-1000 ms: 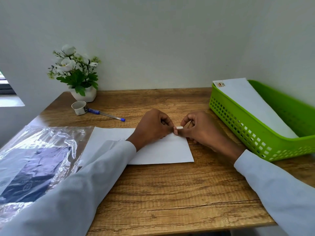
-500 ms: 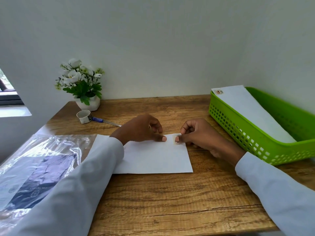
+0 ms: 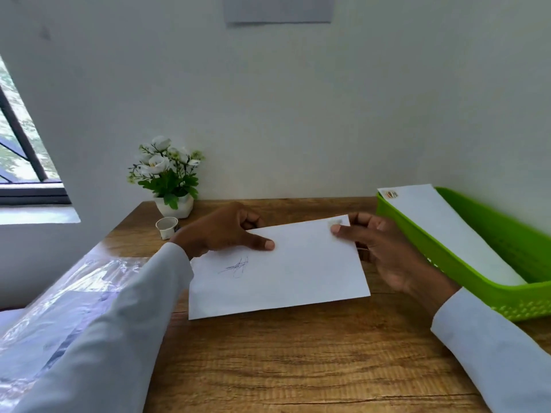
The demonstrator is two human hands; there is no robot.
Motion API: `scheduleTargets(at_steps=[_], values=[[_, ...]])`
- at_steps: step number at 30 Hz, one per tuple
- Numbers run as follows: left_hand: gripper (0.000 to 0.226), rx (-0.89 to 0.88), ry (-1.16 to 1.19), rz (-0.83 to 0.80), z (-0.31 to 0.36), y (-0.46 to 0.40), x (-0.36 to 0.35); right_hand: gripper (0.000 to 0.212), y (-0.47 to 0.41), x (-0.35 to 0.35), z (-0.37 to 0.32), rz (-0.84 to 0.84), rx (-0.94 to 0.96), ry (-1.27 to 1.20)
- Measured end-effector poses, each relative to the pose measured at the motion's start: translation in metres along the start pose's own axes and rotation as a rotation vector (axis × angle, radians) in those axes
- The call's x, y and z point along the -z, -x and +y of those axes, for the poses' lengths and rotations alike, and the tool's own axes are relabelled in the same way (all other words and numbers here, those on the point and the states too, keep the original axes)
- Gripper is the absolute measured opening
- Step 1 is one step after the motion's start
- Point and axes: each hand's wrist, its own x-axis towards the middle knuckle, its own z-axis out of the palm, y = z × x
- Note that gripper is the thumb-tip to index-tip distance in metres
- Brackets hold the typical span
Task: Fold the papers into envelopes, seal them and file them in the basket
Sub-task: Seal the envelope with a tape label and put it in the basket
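A white folded envelope with a blue pen scribble on its face is lifted off the wooden table, tilted up at its far edge. My left hand grips its upper left part, thumb on top. At its upper right corner my right hand pinches it, thumb next to a small sticker there. The green plastic basket stands just right of my right hand and holds another white envelope with a sticker at its far corner.
A clear plastic sleeve with sheets inside lies at the table's left. A small white flower pot and a little paper cup stand at the back left by the wall. A window is at the far left.
The envelope lay flat under both hands as they pressed the sticker at its top edge; now both hands hold it raised off the table. The head has tilted up.
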Motion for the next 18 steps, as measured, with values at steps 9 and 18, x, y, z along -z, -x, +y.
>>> scheduleTargets(at_steps=[9, 18], values=[[0.061, -0.094, -0.131, 0.894, 0.000, -0.018, -0.002, 0.013, 0.001, 0.009, -0.034, 0.349, 0.231, -0.204], [0.026, -0.007, 1.105, 0.443, 0.070, -0.043, -0.065, 0.014, -0.001, 0.036, -0.052, 0.650, 0.358, -0.374]])
